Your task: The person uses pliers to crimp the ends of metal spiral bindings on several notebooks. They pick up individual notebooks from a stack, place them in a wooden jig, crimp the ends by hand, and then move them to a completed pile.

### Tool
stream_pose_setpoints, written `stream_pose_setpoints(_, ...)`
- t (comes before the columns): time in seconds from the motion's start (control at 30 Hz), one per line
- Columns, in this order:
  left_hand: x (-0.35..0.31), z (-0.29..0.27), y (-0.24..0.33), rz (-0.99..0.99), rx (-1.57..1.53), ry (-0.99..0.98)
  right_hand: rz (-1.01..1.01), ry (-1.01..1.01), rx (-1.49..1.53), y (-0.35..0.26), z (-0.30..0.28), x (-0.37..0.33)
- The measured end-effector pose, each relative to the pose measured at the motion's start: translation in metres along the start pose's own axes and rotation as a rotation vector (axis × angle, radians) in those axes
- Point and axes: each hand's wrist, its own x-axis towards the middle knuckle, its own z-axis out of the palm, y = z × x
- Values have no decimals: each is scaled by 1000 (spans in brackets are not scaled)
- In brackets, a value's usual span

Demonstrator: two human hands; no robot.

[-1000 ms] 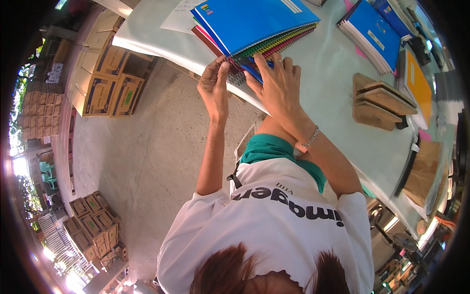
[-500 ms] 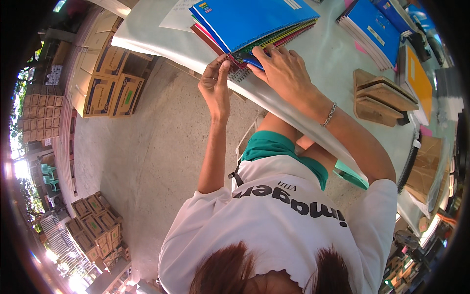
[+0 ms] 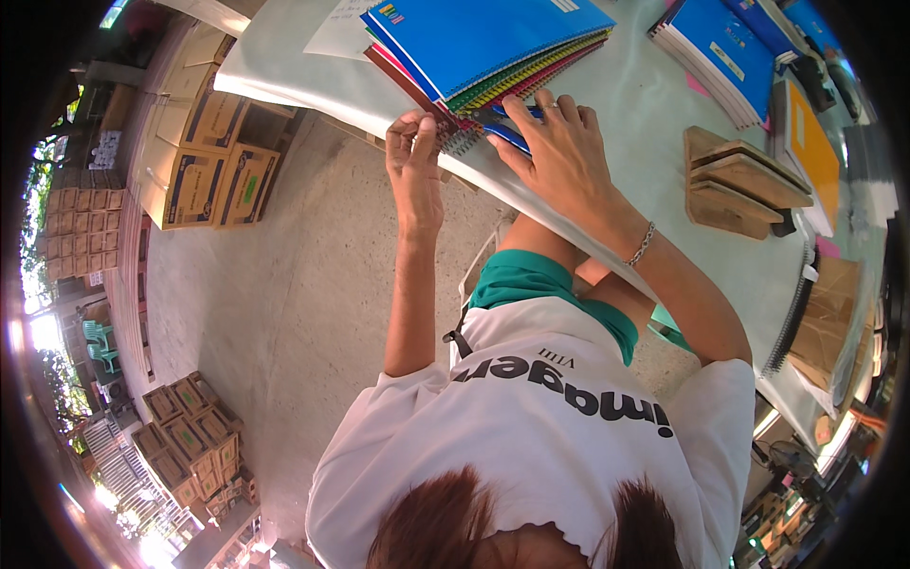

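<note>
A fanned stack of spiral notebooks (image 3: 488,43), blue on top with green, yellow, pink and brown covers below, lies at the table's near edge. My left hand (image 3: 415,156) is closed, thumb and fingers pinching the lower corner of a bottom notebook beside its wire coil (image 3: 463,140). My right hand (image 3: 566,156) is closed loosely around blue-handled pliers (image 3: 510,138), their two handles spread apart. The jaws point toward the coil end near my left fingertips; whether they touch the wire is too small to tell.
On the grey-covered table (image 3: 635,114) stand a wooden holder (image 3: 744,185), another blue notebook stack (image 3: 725,66) and a yellow notebook (image 3: 812,152). A paper sheet (image 3: 332,38) lies behind the notebooks. Cardboard boxes (image 3: 204,156) are stacked on the left; more boxes (image 3: 190,431) stand lower left.
My right hand has drawn slightly down and right, and the pliers' handles now show wider apart. The left hand stays at the corner, its fingers curled a little more.
</note>
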Motion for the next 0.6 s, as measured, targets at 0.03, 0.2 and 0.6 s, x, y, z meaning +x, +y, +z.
stream_pose_setpoints(0.03, 1, -2, -1, -4, 53, -22, 2, -10, -2, -1, 1, 0)
stream_pose_setpoints(0.2, 0, 0, 0, -12, 220, -76, 17, 14, 12, -3, 10, -1)
stream_pose_setpoints(0.6, 2, -5, -5, 43, 369, -26, 19, -116, 90, -5, 15, 7)
